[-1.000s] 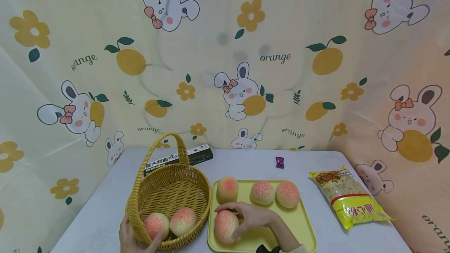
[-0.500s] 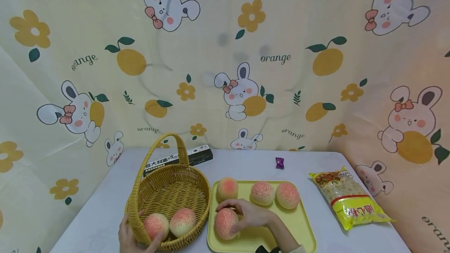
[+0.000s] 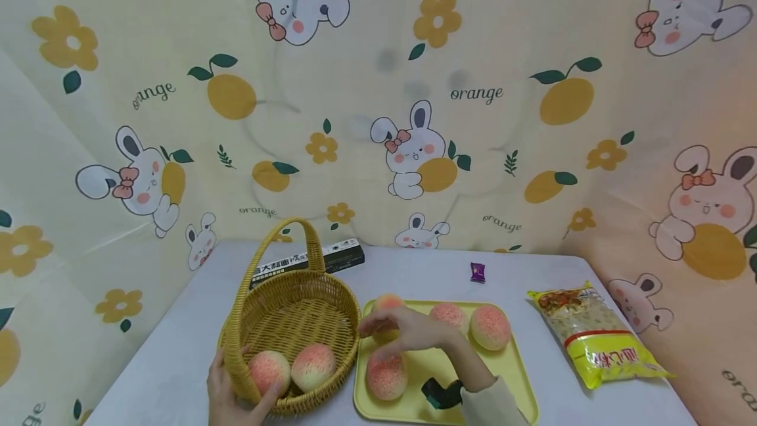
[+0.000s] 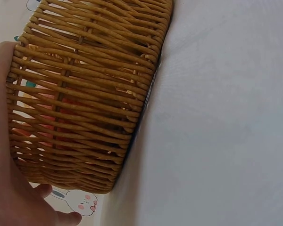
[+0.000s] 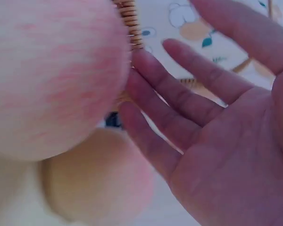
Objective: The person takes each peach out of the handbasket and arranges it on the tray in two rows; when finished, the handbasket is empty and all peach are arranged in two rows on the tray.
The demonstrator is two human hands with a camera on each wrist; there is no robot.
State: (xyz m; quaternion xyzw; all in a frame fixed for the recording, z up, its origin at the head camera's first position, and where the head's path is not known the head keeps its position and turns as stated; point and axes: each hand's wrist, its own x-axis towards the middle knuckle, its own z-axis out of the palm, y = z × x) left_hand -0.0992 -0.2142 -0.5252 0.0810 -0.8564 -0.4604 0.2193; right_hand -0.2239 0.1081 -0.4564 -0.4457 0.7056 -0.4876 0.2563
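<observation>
A yellow wicker basket [image 3: 355, 340] with a tall handle stands at the left, holding two pink-speckled peaches [image 3: 313, 367]. My left hand [image 3: 236, 396] grips its near left rim, thumb over the edge; the left wrist view shows the woven basket side [image 4: 85, 94] against that hand [image 4: 14, 155]. My right hand [image 3: 408, 332] hovers over the yellow tray [image 3: 437, 386], nothing in its fingers. Just below it a peach [image 3: 387, 378] rests on the tray's left part. In the right wrist view its fingers are spread beside a large, close peach [image 5: 56, 75].
Behind the hand a peach [image 3: 387, 301] is partly hidden; two more, one a peach [image 3: 491, 327] at the right, sit along the tray's back. A pasta box [image 3: 343, 255] lies behind the basket, a purple candy [image 3: 478, 272] farther back, and a yellow bag [image 3: 600, 337] at the right.
My right hand has let go of the front left peach and risen away from it; the peach stays on the tray. The left hand keeps its grip. The head view has shifted slightly.
</observation>
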